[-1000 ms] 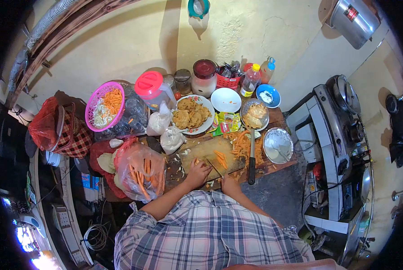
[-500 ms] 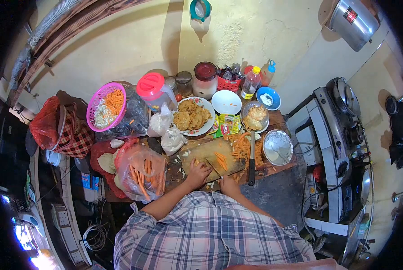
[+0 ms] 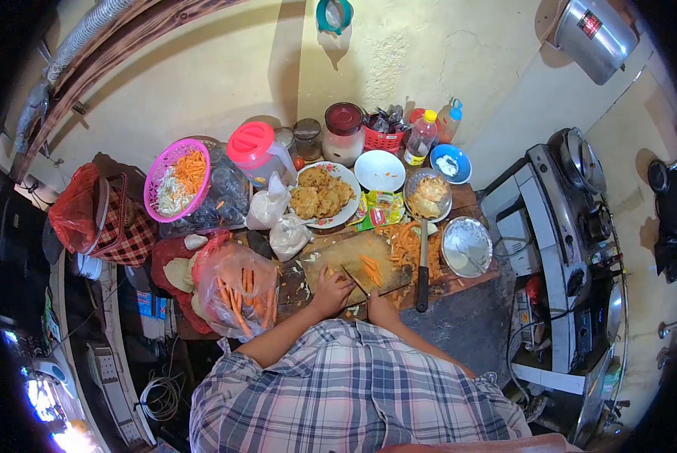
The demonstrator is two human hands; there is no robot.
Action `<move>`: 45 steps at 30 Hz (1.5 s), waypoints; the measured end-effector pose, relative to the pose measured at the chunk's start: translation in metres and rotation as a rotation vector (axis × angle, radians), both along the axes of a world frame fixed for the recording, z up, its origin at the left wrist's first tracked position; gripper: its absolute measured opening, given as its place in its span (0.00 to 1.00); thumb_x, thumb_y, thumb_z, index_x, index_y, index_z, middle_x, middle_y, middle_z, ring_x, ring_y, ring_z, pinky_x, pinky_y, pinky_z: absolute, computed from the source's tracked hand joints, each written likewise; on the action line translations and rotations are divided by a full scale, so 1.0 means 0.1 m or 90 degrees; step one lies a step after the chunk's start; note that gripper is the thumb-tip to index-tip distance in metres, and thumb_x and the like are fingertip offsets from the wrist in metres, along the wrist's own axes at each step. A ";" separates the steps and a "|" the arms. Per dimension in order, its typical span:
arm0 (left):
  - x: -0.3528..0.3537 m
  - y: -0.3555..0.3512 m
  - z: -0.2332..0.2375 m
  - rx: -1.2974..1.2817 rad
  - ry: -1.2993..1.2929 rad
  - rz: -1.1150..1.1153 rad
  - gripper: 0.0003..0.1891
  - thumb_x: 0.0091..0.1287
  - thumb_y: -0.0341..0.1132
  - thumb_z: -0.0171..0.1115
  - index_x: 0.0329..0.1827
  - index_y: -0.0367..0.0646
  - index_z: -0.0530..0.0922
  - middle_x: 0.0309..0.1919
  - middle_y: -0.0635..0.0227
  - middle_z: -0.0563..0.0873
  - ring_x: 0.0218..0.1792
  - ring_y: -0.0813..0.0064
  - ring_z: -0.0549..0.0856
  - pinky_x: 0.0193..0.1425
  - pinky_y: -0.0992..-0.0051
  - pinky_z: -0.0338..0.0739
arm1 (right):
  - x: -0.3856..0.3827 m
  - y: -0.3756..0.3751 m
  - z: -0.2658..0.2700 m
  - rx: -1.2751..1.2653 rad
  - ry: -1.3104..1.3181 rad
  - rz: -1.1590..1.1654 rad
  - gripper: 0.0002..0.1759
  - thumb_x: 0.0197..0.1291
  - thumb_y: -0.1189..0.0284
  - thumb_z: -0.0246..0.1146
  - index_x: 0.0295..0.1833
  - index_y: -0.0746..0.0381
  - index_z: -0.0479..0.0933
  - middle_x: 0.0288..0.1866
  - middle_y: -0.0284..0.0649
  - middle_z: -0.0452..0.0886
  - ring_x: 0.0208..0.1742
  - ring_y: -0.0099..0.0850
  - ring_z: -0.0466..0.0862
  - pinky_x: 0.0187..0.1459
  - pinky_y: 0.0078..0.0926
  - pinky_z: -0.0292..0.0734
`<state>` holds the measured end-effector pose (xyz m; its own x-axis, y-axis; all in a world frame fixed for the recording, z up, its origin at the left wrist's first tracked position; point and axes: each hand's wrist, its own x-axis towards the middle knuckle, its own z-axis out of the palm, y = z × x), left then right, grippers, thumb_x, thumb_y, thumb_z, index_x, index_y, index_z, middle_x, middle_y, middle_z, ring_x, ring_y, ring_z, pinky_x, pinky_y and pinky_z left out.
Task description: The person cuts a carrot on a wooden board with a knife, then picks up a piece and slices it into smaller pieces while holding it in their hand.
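Observation:
On the wooden cutting board [image 3: 343, 249] my left hand [image 3: 332, 294] presses down with curled fingers around a piece of carrot [image 3: 329, 271]. My right hand [image 3: 382, 309] is closed on the handle of a knife [image 3: 355, 279], whose blade slants toward my left fingertips. Cut carrot sticks [image 3: 370, 268] lie on the board to the right of the blade. Carrot peelings [image 3: 408, 245] are heaped beyond the board's right edge. Left of my hands, a clear plastic bag [image 3: 236, 283] holds more carrots.
Behind the board are a plate of fritters [image 3: 346, 217], a white plate [image 3: 380, 172] and a pink-lidded pitcher [image 3: 263, 155]. A pink basket [image 3: 157, 185] of shredded vegetables stands left. A black-handled utensil [image 3: 423, 279] and a batter bowl [image 3: 467, 248] are right; a stove [image 3: 572, 226] stands farther right.
The knife and my right hand have shifted very slightly to the left and up. My left hand stays in nearly the same place.

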<state>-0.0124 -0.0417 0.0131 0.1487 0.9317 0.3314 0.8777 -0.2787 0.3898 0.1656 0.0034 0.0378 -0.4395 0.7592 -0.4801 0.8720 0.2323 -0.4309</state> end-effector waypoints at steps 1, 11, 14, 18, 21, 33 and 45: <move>0.00 0.00 -0.01 0.002 0.003 0.002 0.11 0.56 0.32 0.59 0.42 0.47 0.84 0.42 0.76 0.85 0.47 0.72 0.78 0.68 0.38 0.50 | 0.02 -0.01 0.01 0.019 0.010 -0.008 0.13 0.63 0.68 0.51 0.46 0.68 0.66 0.31 0.63 0.79 0.35 0.59 0.81 0.37 0.54 0.73; -0.12 0.07 0.17 -0.067 -0.076 0.038 0.31 0.52 0.33 0.60 0.64 0.49 0.68 0.57 0.64 0.76 0.62 0.59 0.70 0.69 0.37 0.44 | 0.12 0.00 0.11 0.099 0.161 -0.019 0.12 0.62 0.70 0.53 0.44 0.69 0.65 0.27 0.60 0.78 0.31 0.59 0.80 0.33 0.54 0.73; -0.28 0.08 0.20 -0.102 -0.132 0.142 0.30 0.48 0.37 0.65 0.58 0.47 0.72 0.54 0.63 0.77 0.60 0.59 0.70 0.68 0.37 0.46 | 0.15 0.01 0.18 0.054 0.187 -0.018 0.14 0.60 0.69 0.54 0.45 0.69 0.66 0.27 0.62 0.77 0.32 0.60 0.79 0.35 0.54 0.72; -0.33 0.06 0.15 -0.117 -0.084 0.146 0.25 0.48 0.39 0.66 0.52 0.46 0.77 0.49 0.67 0.79 0.58 0.62 0.71 0.67 0.37 0.48 | 0.16 -0.01 0.09 0.063 0.140 0.029 0.14 0.62 0.69 0.53 0.46 0.69 0.66 0.27 0.60 0.79 0.31 0.58 0.80 0.33 0.53 0.74; -0.34 0.08 0.19 -0.102 -0.076 0.126 0.19 0.47 0.42 0.69 0.44 0.47 0.82 0.44 0.70 0.81 0.56 0.66 0.73 0.67 0.38 0.47 | 0.16 -0.01 0.06 0.078 0.131 -0.072 0.14 0.60 0.69 0.54 0.44 0.69 0.67 0.26 0.63 0.77 0.32 0.60 0.79 0.34 0.54 0.73; -0.45 0.04 0.18 -0.165 -0.018 0.092 0.13 0.50 0.43 0.67 0.37 0.50 0.84 0.36 0.72 0.83 0.51 0.69 0.76 0.60 0.50 0.58 | 0.22 -0.02 0.05 0.077 0.157 -0.050 0.13 0.61 0.68 0.54 0.45 0.68 0.68 0.29 0.60 0.79 0.32 0.57 0.80 0.35 0.53 0.74; -0.32 0.22 0.26 -0.088 -0.047 0.091 0.07 0.56 0.39 0.63 0.33 0.47 0.81 0.32 0.69 0.82 0.43 0.68 0.79 0.49 0.61 0.66 | 0.27 -0.03 0.10 0.078 0.154 -0.059 0.13 0.62 0.69 0.53 0.44 0.68 0.68 0.26 0.61 0.77 0.31 0.59 0.79 0.34 0.54 0.73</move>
<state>-0.0445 -0.0194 0.0389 -0.0075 0.9790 0.2040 0.8722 -0.0933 0.4802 0.1922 0.0000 0.0477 -0.4560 0.8474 -0.2719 0.7669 0.2191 -0.6032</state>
